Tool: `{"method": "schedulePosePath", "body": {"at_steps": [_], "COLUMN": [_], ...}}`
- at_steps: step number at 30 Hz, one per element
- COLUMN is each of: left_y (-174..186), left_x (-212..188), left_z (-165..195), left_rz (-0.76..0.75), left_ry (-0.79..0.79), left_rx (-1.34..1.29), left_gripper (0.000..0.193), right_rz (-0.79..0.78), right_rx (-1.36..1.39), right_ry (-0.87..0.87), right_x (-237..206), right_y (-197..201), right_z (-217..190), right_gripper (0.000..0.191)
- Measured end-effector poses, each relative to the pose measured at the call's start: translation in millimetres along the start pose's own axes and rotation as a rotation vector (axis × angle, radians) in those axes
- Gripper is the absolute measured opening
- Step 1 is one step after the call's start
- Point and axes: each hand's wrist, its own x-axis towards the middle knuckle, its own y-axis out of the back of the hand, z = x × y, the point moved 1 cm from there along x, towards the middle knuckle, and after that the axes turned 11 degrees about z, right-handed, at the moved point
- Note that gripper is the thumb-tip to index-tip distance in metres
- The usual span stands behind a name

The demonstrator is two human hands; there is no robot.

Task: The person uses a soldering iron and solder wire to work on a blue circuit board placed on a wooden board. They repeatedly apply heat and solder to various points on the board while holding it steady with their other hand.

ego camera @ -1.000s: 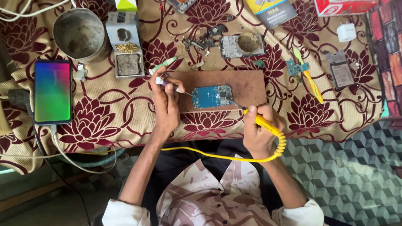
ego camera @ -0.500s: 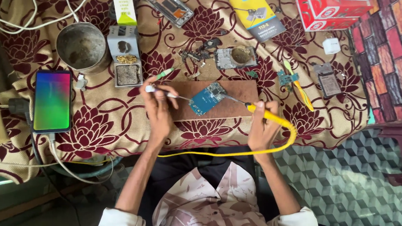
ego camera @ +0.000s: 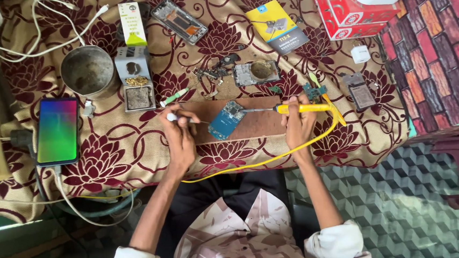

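right hand [ego camera: 300, 123] grips yellow soldering iron [ego camera: 301, 108] – left hand [ego camera: 178, 133] pinches thin tool [ego camera: 184, 120] at blue circuit board [ego camera: 226, 119].

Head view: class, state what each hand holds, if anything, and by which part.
The right hand holds a yellow soldering iron by its handle. The left hand pinches a thin white-ended tool near its white end, the tip pointing toward the blue circuit board.

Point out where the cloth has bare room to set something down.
Bare cloth lies between the lit phone and the left hand, and right of the right hand below the small module. Crowded: above the wooden board, around the metal bowl and phone frame.
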Motion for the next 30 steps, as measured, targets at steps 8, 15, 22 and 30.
{"method": "schedulePosePath", "body": {"at_steps": [8,15,22,30], "left_y": [-28.4,-64.7,-53.0,-36.3], "left_x": [-41.1,-62.4,-11.2,6.6], "left_z": [8.7,25.1,27.1,23.4], "left_rz": [-0.14,-0.1,-0.047,-0.067], "left_ry": [-0.033,-0.143,-0.061,-0.112], "left_rx": [0.034,-0.051,0.093,0.167], "left_gripper": [0.012,0.013,0.014,0.016], "right_rz": [-0.09,-0.127,0.204,0.222], "right_rx": [0.078,0.062,0.166,0.401], "right_ry": [-0.054,0.053,-0.03,-0.151], "right_x": [13.3,6.1,-10.5,-17.3], "right_y": [-20.1,-25.3,11.1,23.6], "right_z": [13.0,14.5,31.0,65.8], "right_gripper": [0.022,0.023,0.04,0.047]}}
